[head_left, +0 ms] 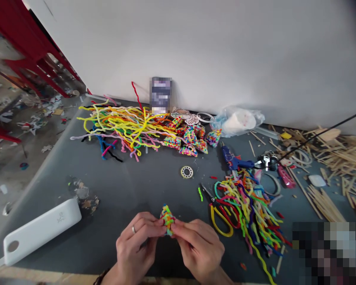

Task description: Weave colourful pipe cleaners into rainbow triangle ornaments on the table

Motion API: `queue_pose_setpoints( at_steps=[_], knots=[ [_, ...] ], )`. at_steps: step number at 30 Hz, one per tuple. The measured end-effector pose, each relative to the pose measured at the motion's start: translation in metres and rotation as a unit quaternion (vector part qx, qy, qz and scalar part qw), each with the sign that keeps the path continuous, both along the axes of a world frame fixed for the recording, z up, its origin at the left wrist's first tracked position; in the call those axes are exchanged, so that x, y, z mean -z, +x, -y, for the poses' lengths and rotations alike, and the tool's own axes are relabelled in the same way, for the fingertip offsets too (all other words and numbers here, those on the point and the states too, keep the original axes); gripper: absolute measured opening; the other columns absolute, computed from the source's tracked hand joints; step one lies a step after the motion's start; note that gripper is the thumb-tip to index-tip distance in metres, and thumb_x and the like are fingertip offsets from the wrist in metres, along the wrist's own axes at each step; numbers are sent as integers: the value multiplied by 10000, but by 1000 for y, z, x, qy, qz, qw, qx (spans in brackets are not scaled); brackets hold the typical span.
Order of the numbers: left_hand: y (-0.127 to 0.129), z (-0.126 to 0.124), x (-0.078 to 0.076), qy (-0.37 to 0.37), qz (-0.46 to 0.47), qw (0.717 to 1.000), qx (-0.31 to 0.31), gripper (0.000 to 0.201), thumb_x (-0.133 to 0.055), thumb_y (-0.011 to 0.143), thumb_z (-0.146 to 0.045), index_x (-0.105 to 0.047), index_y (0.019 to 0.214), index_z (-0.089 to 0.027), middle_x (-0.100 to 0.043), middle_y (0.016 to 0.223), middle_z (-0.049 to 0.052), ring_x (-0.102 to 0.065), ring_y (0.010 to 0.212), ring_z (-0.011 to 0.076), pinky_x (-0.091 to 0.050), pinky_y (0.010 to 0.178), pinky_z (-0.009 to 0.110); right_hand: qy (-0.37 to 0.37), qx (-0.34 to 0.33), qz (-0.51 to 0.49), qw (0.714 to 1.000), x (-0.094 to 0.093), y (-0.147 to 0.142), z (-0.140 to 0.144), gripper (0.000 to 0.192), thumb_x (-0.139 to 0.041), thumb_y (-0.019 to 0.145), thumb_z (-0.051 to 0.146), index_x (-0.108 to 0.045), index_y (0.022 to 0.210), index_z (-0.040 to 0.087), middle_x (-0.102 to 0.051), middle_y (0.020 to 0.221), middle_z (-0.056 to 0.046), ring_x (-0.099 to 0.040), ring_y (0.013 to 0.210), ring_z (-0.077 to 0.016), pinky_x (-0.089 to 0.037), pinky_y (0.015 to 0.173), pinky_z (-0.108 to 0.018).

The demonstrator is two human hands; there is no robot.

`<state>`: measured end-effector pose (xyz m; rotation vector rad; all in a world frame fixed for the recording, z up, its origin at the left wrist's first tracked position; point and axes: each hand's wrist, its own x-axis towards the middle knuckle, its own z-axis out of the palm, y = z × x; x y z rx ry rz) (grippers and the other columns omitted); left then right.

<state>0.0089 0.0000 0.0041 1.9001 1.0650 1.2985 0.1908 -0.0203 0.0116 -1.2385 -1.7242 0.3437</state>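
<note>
Both my hands meet near the table's front edge around a small multicoloured pipe-cleaner piece (167,217). My left hand (138,247), with a ring on one finger, pinches its left side. My right hand (197,247) pinches its right side. The piece sticks up between the fingertips, above the dark grey table (130,186).
A big pile of loose pipe cleaners (121,126) lies at the back left, several finished woven pieces (190,140) beside it. Cut pipe cleaners (249,202), yellow-handled scissors (218,215), a blue glue gun (233,158) and wooden sticks (332,158) fill the right. A white power bank (40,229) lies front left.
</note>
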Motion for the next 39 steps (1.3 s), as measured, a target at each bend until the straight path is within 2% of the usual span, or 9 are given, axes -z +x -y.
queue_pose_setpoints(
  at_steps=[7, 12, 14, 18, 24, 27, 33, 35, 39],
  knots=[
    [2, 0, 3, -6, -31, 999, -24, 265, -699, 877, 32, -760, 1034, -172, -775, 937, 47, -709, 910, 159, -603, 827, 250, 21, 7, 17, 1000, 6, 1, 0, 276, -701, 902, 11, -776, 1095, 194, -824, 922, -34, -770, 785, -139, -617, 720, -250],
    [-1, 0, 7, 63, -56, 996, -21, 281, -643, 884, 83, -749, 983, -157, -764, 884, 39, -693, 888, 152, -598, 818, 251, 5, -25, 29, 999, 9, 0, 3, 254, -680, 938, 55, -772, 1131, 191, -825, 961, -34, -776, 843, -150, -628, 770, -269],
    [0, 2, 9, 83, -69, 994, -15, 287, -618, 892, 93, -741, 992, -147, -755, 873, 42, -680, 883, 152, -598, 795, 251, 32, -9, 36, 999, 12, -1, 7, 271, -669, 925, 27, -778, 1118, 182, -826, 962, -39, -775, 845, -151, -620, 764, -270],
    [5, 5, 10, 68, -66, 996, -4, 325, -556, 888, 125, -722, 964, -144, -723, 810, 35, -649, 847, 150, -595, 750, 246, 90, 34, 86, 992, 21, -1, 15, 282, -637, 903, -1, -785, 1091, 146, -827, 924, -50, -768, 796, -156, -597, 733, -292],
    [9, 9, 9, 70, -48, 996, -5, 274, -579, 893, 98, -720, 945, -131, -700, 770, 40, -629, 825, 161, -591, 715, 253, 123, 73, 125, 982, 30, -3, 23, 273, -651, 882, 7, -791, 1064, 155, -831, 923, -46, -741, 687, -137, -571, 686, -297],
    [9, 8, 8, 69, -58, 996, -14, 278, -571, 902, 86, -721, 932, -147, -699, 751, 27, -639, 804, 154, -591, 708, 241, 135, 64, 137, 979, 33, -1, 23, 274, -645, 903, 25, -785, 1107, 142, -833, 976, -61, -738, 690, -131, -572, 697, -295],
    [6, 5, 5, 35, -62, 997, -6, 317, -581, 916, 67, -718, 1040, -190, -749, 782, 1, -697, 784, 133, -597, 712, 208, 106, 25, 161, 981, 28, 11, 16, 365, -642, 908, 48, -747, 1239, 162, -836, 970, -52, -761, 720, -140, -576, 675, -282],
    [5, 4, 5, 19, -39, 999, 6, 300, -623, 913, 54, -701, 1082, -181, -757, 780, 0, -710, 797, 138, -603, 720, 213, 95, 30, 151, 984, 24, 13, 16, 356, -645, 901, 48, -761, 1208, 186, -836, 957, -35, -755, 701, -135, -568, 647, -284],
    [5, 4, 3, 38, -34, 999, -3, 232, -710, 901, -3, -740, 1046, -182, -794, 904, 33, -729, 876, 169, -622, 793, 277, 82, 65, 139, 985, 17, 12, 17, 299, -675, 880, 45, -792, 1089, 224, -834, 905, 0, -735, 648, -126, -546, 611, -290]
  ],
)
